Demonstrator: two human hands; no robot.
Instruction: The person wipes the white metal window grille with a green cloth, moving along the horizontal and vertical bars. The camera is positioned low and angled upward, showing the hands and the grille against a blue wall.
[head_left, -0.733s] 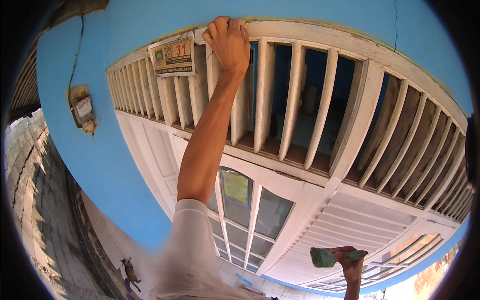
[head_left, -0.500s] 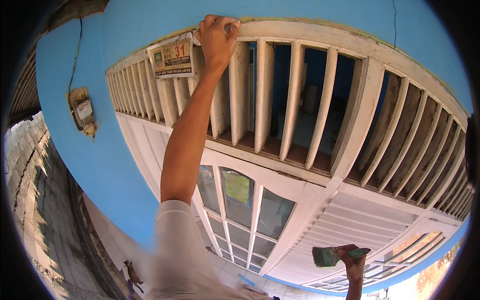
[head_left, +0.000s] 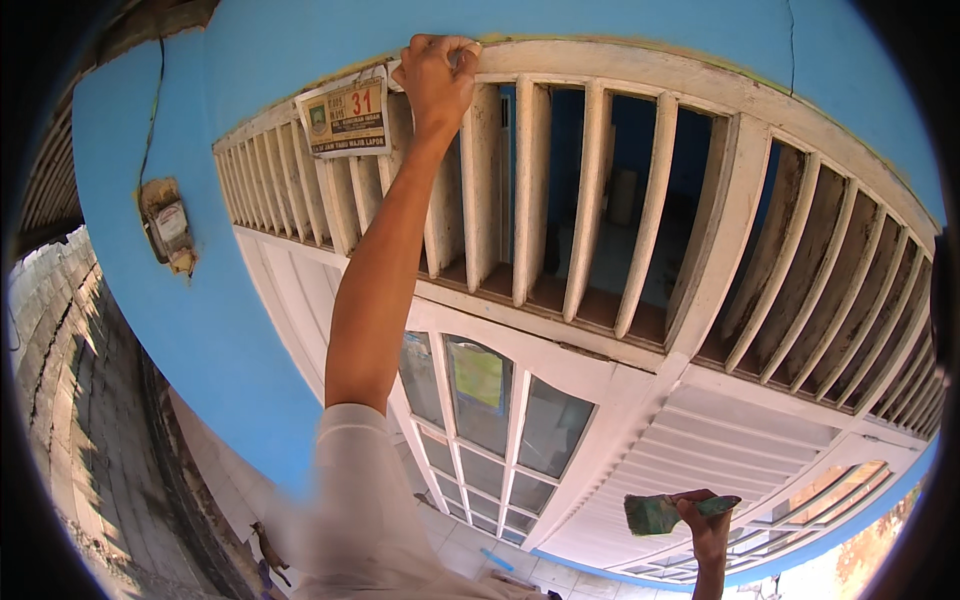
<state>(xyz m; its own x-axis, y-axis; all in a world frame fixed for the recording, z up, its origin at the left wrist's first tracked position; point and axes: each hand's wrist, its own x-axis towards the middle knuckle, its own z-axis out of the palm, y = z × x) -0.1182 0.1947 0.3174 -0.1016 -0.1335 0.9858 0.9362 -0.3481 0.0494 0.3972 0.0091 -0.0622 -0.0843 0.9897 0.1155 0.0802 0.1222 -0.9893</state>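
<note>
Your left hand (head_left: 437,88): fingers curled, grip unclear, at off-white slatted wooden vent frame (head_left: 620,66), bright-blue wall (head_left: 210,320); right hand (head_left: 708,528): gripping flat green-handled paintbrush (head_left: 655,514).

Green-smeared paintbrush (head_left: 650,514), nearly level, bristles leftward, below a grimy off-white slatted frame (head_left: 586,200)

a meter box (head_left: 172,224) is mounted below a dark cable (head_left: 161,78), a block wall (head_left: 78,425) is streaked with sunlight, and a brown animal (head_left: 268,549) is seen below.
</note>
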